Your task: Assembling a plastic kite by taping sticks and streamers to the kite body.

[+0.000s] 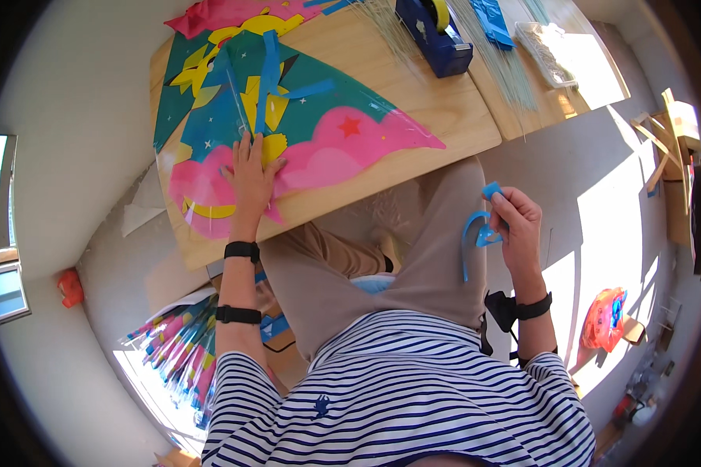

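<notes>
A triangular kite [327, 117], teal and pink with a yellow figure, lies on the wooden table [452, 113]. My left hand [249, 173] rests on its near part, fingers spread. Just beyond those fingertips, a thin rod [236, 93] lies along the kite. Several blue strips [270, 66] spread over the upper part of the sheet. Off the table's front edge, above my right thigh, my right hand [519, 222] is closed in a pinch on a blue strip [490, 190]. Curled blue lengths [467, 241] hang beside its fingers.
A dark blue tape dispenser [446, 58] stands at the table's back. Right of it are bundled thin rods [514, 82], a blue packet [492, 23] and a clear plastic box [553, 58]. Folded colourful sheets [183, 342] sit low at left. An orange bag [604, 319] lies at right.
</notes>
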Motion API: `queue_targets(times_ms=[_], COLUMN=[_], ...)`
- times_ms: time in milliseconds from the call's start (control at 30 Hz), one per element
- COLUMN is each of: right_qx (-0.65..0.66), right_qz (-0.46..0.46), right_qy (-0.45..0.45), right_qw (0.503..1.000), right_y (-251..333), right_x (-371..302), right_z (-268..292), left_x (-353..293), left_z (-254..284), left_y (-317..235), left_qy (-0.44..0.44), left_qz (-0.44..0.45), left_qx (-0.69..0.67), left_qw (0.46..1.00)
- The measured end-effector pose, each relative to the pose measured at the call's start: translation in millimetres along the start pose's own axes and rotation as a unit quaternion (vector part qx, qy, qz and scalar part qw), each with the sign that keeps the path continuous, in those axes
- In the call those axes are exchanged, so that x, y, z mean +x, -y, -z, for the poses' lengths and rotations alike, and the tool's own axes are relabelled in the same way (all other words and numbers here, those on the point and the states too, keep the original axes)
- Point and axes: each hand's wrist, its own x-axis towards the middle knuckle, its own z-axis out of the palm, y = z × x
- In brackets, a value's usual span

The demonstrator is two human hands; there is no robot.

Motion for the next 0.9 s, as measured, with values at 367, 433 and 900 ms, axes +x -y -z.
queue_targets(times_ms=[367,433,900], right_qx=[0.107,0.134,0.092], right_qz=[0.068,0.085,-0.138], right_qy=[0.163,0.199,0.022], right_qw=[0.978,0.967,0.986], right_y=[64.5,73.2,-92.6], right_x=[11.5,23.6,52.2], right_z=[-93.4,-109.7,-78.7], left_x=[21.5,13.3,-102.0], left_z=[63.2,69.3,12.4], left_y=[42.5,54.8,-129.6], left_qy=[0.019,-0.017,-0.003], left_qz=[0.033,0.053,-0.069], left_qx=[-0.205,-0.227,-0.363], left_qw=[0.978,0.972,0.929])
